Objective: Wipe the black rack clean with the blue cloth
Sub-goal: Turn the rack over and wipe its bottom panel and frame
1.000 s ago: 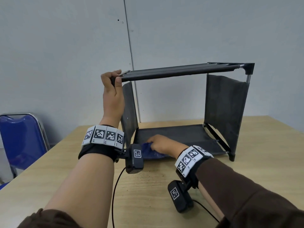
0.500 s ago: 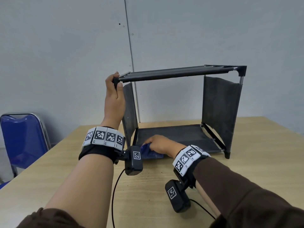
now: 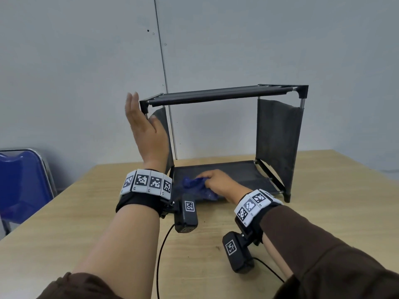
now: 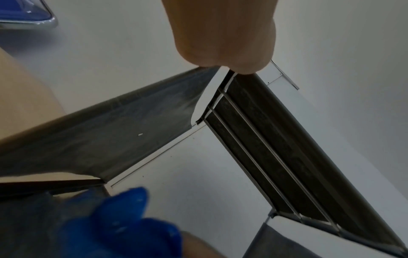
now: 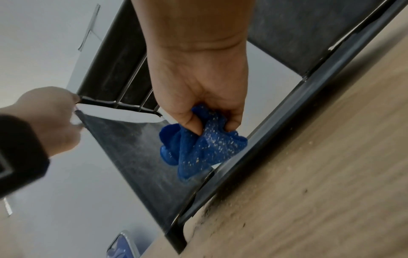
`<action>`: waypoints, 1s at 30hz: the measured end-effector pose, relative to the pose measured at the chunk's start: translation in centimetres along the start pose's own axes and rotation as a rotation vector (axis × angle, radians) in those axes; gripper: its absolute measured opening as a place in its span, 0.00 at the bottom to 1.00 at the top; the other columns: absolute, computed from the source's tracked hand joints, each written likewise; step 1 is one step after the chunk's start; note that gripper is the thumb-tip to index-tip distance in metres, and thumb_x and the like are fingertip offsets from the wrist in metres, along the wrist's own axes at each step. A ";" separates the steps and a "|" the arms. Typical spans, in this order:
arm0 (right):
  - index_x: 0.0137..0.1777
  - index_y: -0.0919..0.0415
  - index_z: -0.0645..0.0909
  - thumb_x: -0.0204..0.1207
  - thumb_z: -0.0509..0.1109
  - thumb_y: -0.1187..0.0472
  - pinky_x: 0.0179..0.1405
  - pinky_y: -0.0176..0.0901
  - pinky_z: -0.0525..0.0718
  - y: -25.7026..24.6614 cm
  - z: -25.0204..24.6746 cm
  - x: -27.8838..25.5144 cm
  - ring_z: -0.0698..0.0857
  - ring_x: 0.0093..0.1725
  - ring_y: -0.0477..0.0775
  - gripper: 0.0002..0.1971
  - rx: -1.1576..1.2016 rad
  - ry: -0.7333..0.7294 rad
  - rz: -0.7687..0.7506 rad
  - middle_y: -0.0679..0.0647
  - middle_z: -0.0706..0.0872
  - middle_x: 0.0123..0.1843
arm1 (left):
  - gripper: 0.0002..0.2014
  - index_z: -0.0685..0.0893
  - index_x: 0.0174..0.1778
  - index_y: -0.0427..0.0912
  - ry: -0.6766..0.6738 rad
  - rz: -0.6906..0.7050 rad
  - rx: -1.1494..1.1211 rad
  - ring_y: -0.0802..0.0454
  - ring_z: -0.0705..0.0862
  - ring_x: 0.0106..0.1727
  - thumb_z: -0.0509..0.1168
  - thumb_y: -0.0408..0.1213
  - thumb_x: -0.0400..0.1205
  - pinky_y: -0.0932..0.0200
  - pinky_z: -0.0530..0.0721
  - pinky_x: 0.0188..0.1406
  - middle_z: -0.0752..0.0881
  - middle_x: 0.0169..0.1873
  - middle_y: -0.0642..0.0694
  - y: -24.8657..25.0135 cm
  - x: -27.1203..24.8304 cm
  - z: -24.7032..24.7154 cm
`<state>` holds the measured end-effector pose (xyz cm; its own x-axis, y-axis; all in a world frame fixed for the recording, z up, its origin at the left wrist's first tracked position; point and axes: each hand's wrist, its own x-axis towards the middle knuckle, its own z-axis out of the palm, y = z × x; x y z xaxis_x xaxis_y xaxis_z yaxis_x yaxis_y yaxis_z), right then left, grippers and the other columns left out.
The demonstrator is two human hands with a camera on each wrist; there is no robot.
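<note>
The black rack [image 3: 216,97] stands on the table, with a top shelf, two fabric side panels and a low shelf. My left hand [image 3: 142,110] is raised at the rack's top left corner, fingers straight and pointing up, holding nothing. The left wrist view shows this hand [image 4: 223,34] right at that corner, above the top shelf's underside [image 4: 276,148]. My right hand [image 3: 216,180] grips the bunched blue cloth [image 3: 194,186] on the low shelf's front left part. From the right wrist, the cloth [image 5: 198,148] is speckled with pale crumbs and hangs from the curled fingers [image 5: 192,122].
The wooden table [image 3: 64,234] carries scattered crumbs and dust [image 5: 309,174] in front of the rack's lower rail [image 5: 264,139]. A blue chair [image 3: 21,184] stands left of the table. A grey wall rises close behind the rack.
My left hand has let go of the top bar's left end and opened, fingers now straight. My right hand stays with the cloth at the low shelf's front left.
</note>
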<state>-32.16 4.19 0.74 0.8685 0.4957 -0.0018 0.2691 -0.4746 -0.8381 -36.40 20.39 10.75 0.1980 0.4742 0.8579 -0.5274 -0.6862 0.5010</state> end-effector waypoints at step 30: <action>0.69 0.54 0.82 0.80 0.58 0.65 0.69 0.53 0.79 4.4 -6.4 -1.4 0.80 0.67 0.64 0.20 -0.670 0.023 0.178 0.58 0.82 0.69 | 0.26 0.80 0.71 0.41 -1.233 -0.662 0.517 0.42 0.73 0.75 0.45 0.51 0.89 0.52 0.67 0.76 0.76 0.74 0.40 -6.3 -13.4 6.6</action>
<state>-29.51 -3.24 0.57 0.9299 0.3565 -0.0909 0.3140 -0.8978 -0.3087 -30.28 14.77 -3.14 0.9736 0.1979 -0.1137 0.2266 -0.7783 0.5855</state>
